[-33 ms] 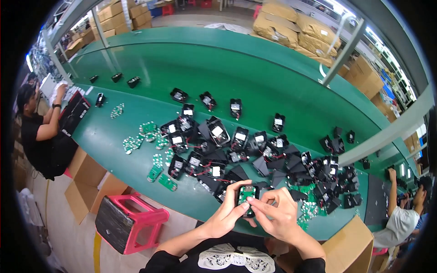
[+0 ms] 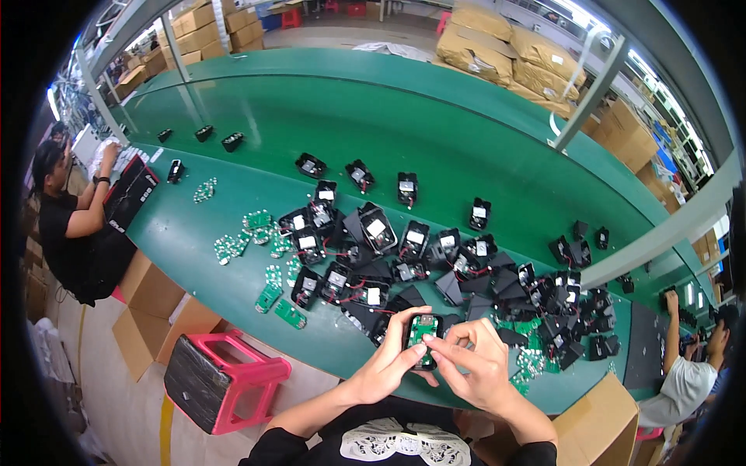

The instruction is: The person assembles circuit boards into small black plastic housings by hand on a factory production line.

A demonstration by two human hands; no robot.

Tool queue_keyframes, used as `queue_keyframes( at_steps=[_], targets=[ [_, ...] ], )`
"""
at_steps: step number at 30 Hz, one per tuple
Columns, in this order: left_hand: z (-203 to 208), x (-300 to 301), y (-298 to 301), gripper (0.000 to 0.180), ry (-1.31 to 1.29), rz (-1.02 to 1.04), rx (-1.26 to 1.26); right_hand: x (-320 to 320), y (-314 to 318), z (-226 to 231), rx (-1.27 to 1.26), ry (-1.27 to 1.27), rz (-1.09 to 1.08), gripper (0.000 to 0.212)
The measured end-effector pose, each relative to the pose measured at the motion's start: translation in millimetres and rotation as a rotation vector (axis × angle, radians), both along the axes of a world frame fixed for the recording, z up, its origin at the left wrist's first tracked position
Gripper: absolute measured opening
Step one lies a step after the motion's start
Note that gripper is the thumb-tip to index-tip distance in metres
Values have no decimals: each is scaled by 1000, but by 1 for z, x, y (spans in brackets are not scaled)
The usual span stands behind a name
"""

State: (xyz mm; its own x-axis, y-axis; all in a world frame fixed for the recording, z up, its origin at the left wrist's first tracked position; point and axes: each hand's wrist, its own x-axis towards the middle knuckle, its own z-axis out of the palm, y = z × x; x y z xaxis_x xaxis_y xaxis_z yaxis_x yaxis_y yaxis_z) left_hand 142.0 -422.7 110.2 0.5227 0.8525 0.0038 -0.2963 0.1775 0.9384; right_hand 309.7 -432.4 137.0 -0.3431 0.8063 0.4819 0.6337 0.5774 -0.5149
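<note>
"One long green table (image 2: pixel 175 233) fills most of my view from the head camera. What do you want first?"

"Go down by size. What's on it?"

"A broad heap of black cases (image 2: pixel 509 283), spread across the middle and right of the tabletop. Many lie open, and some overlap."

"Anyone nearby?"

"I see a co-worker in dark clothes (image 2: pixel 62 221) at the left end and a co-worker in a pale shirt (image 2: pixel 684 388) at the right, both well apart from the hands I'm watching."

"Next size down?"

"An open cardboard box (image 2: pixel 598 423) by the near edge at lower right, then a pink stool with a dark top (image 2: pixel 196 380) at lower left."

"And the hands?"

"The left hand (image 2: pixel 388 369) is clamped around a small black case (image 2: pixel 410 358), held up in front of the person's chest. The right hand (image 2: pixel 475 361) has its thumb and forefinger tips close together at the case's open face. I can't tell whether they pinch anything."

"What's in the case?"

"A green board (image 2: pixel 422 327), lying within the rim. Similar loose boards (image 2: pixel 290 314) are scattered to the left of the heap, with more near the right hand."
</note>
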Motion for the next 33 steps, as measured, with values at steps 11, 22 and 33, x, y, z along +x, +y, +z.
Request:
queue_keyframes(
  at_steps=[11, 22, 33],
  targets=[
    [-34, -223, 294, 38, 906, 910, 261, 33, 52, -7, -186, 159, -163, 19],
    [-110, -281, 383, 35, 1604, 989, 482, -11, 254, -65, -73, -347, -176, 64],
    [-28, -175, 321, 65, 1580, -103, 1017, -148, 311, -90, -268, -490, -196, 77]
  ],
)
